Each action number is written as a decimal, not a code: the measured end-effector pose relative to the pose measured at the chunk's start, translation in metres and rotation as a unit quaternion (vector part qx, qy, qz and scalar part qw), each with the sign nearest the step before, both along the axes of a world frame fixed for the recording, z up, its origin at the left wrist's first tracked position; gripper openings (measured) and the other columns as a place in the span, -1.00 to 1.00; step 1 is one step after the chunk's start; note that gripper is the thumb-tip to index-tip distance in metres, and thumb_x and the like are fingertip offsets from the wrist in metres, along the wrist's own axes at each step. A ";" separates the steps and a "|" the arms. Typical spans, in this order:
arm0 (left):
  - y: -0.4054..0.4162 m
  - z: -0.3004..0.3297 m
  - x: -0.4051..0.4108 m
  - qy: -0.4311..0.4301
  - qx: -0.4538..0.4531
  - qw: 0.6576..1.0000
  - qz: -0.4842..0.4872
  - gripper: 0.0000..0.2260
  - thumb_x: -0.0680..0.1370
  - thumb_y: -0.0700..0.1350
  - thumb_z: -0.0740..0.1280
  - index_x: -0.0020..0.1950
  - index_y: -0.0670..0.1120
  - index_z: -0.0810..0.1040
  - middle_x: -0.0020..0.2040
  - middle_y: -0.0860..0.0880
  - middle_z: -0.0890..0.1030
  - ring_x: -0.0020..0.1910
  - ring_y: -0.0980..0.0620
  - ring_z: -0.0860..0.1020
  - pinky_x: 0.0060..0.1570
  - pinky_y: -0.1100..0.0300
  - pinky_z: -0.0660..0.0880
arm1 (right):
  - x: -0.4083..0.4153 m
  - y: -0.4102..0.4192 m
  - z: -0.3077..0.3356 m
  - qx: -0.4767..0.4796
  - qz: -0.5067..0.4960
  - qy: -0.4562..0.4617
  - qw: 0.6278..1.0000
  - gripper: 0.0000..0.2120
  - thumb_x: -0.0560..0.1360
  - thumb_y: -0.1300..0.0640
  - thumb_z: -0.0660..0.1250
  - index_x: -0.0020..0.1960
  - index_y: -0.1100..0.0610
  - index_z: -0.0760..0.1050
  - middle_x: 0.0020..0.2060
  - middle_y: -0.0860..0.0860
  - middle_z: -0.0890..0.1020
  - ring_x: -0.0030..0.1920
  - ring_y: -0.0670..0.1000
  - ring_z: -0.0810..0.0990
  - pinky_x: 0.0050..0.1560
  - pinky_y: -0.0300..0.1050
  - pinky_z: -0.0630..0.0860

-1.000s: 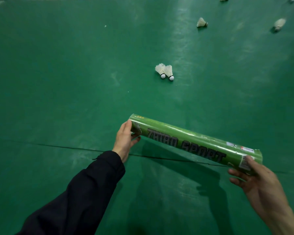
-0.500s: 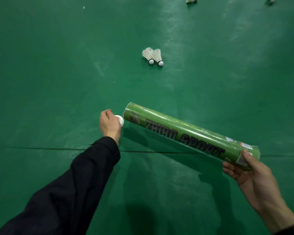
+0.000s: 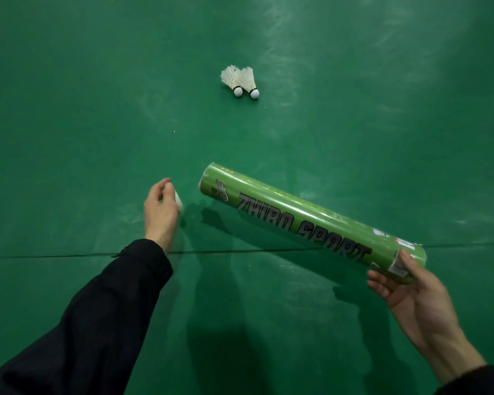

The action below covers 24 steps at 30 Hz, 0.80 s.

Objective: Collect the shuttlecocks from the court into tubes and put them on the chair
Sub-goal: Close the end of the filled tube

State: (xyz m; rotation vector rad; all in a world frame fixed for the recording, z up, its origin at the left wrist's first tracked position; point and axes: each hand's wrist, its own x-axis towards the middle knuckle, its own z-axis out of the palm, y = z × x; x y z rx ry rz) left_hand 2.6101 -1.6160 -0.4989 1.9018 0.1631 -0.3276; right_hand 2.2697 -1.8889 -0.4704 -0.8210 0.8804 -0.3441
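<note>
Risk lies with the green shuttlecock tube (image 3: 311,220): the right hand (image 3: 411,297) curls round only its near end, so it could tip. The left hand (image 3: 160,212) pinches what looks like its white cap (image 3: 179,199). Two shuttlecocks (image 3: 241,82) lie together on the court floor (image 3: 69,109) beyond.

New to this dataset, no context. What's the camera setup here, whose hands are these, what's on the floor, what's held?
No robot: a person wears one wide-angle camera on the head, looking down at both hands over a green court floor. The right hand holds one end of a green shuttlecock tube. The left hand, in a black sleeve, has its grip on a small white cap, clear of the tube's far end. Two white shuttlecocks lie side by side on the floor ahead.
</note>
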 end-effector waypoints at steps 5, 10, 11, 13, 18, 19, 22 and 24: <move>-0.013 0.054 -0.019 0.095 -0.326 0.935 0.102 -0.74 0.68 0.00 0.31 0.25 -0.15 0.47 0.25 -0.14 0.56 0.21 -0.10 0.60 0.16 0.03 0.63 | -0.017 0.009 0.007 0.040 -0.013 -0.009 0.999 -0.77 0.65 0.00 0.25 0.12 0.14 0.55 -0.13 0.11 0.65 -0.25 0.03 0.69 -0.25 -0.16 0.68; -0.016 0.084 -0.036 0.042 -0.321 0.943 0.078 -0.71 0.67 0.03 0.33 0.23 -0.18 0.54 0.22 -0.12 0.59 0.11 0.03 0.62 0.12 0.19 0.60 | -0.030 0.013 0.019 0.055 -0.028 -0.026 0.998 -0.78 0.64 0.00 0.26 0.11 0.14 0.54 -0.16 0.11 0.65 -0.30 0.03 0.68 -0.31 -0.16 0.67; -0.017 0.088 -0.039 0.041 -0.317 0.946 0.057 -0.70 0.67 0.02 0.31 0.24 -0.19 0.54 0.17 -0.10 0.60 0.06 0.05 0.61 0.09 0.20 0.58 | -0.031 0.013 0.022 0.052 -0.022 -0.029 0.998 -0.77 0.64 0.01 0.26 0.12 0.15 0.55 -0.16 0.12 0.65 -0.30 0.04 0.68 -0.31 -0.16 0.67; -0.019 0.097 -0.047 0.042 -0.308 0.950 0.013 -0.70 0.69 0.01 0.29 0.23 -0.20 0.58 0.05 -0.07 0.64 -0.01 0.04 0.58 0.09 0.15 0.54 | -0.033 0.016 0.027 0.045 -0.011 -0.034 0.998 -0.75 0.65 0.01 0.25 0.16 0.17 0.54 -0.15 0.12 0.65 -0.29 0.04 0.67 -0.31 -0.15 0.67; -0.023 0.116 -0.062 -0.025 -0.196 0.977 -0.073 -0.74 0.71 -0.09 0.17 0.07 -0.06 0.66 0.08 -0.04 0.67 0.15 -0.01 0.54 0.28 0.01 0.44 | -0.032 0.019 0.041 0.032 -0.009 -0.041 0.999 -0.74 0.65 0.03 0.25 0.14 0.20 0.56 -0.23 0.11 0.66 -0.34 0.02 0.65 -0.36 -0.17 0.65; -0.022 0.116 -0.062 -0.037 -0.172 0.980 -0.095 -0.72 0.72 -0.07 0.15 0.11 -0.05 0.66 0.10 -0.03 0.67 0.18 -0.01 0.54 0.31 0.00 0.44 | -0.032 0.018 0.044 0.025 -0.011 -0.042 0.999 -0.74 0.65 0.03 0.24 0.14 0.20 0.57 -0.23 0.10 0.66 -0.35 0.01 0.64 -0.37 -0.18 0.64; -0.020 0.114 -0.066 -0.045 -0.161 0.979 -0.115 -0.67 0.74 0.01 0.15 0.31 -0.11 0.62 0.17 -0.03 0.68 0.23 0.04 0.59 0.34 0.08 0.49 | -0.031 0.016 0.053 0.011 -0.021 -0.044 0.999 -0.75 0.66 0.03 0.24 0.12 0.18 0.59 -0.25 0.08 0.65 -0.38 -0.01 0.62 -0.40 -0.20 0.63; -0.021 0.116 -0.072 -0.054 -0.191 0.978 -0.067 -0.63 0.72 0.06 0.18 0.31 -0.15 0.60 0.16 -0.03 0.69 0.19 0.10 0.64 0.35 0.13 0.52 | -0.029 0.016 0.057 0.009 -0.020 -0.051 0.998 -0.74 0.65 0.03 0.24 0.14 0.18 0.59 -0.24 0.08 0.65 -0.37 -0.01 0.62 -0.40 -0.20 0.63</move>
